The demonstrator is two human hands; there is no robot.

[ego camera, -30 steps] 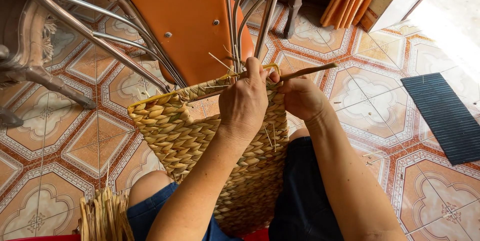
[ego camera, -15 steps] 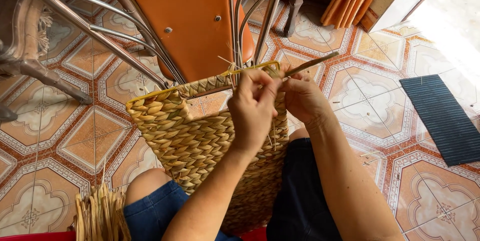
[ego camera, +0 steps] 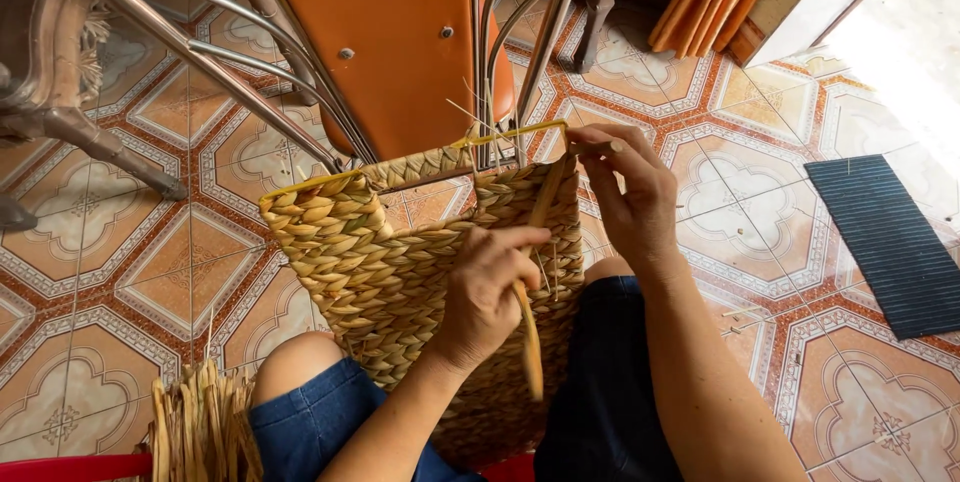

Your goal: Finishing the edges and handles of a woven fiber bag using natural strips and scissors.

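Bundle of dry straw (ego camera: pixel 200 427) at lower left, cut off by frame edge. Woven basket (ego camera: pixel 400 272) rests between the knees, base hidden behind arms. Left hand (ego camera: pixel 490 292) closed around wooden stick (ego camera: pixel 530 342), upper end tucked into the weave. Right hand (ego camera: pixel 630 192) pinches 1 strand at the yellow rim (ego camera: pixel 510 132), fingers curled.

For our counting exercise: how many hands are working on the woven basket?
2. The left hand presses the woven basket's side; the right hand pinches its top rim. None seem hidden.
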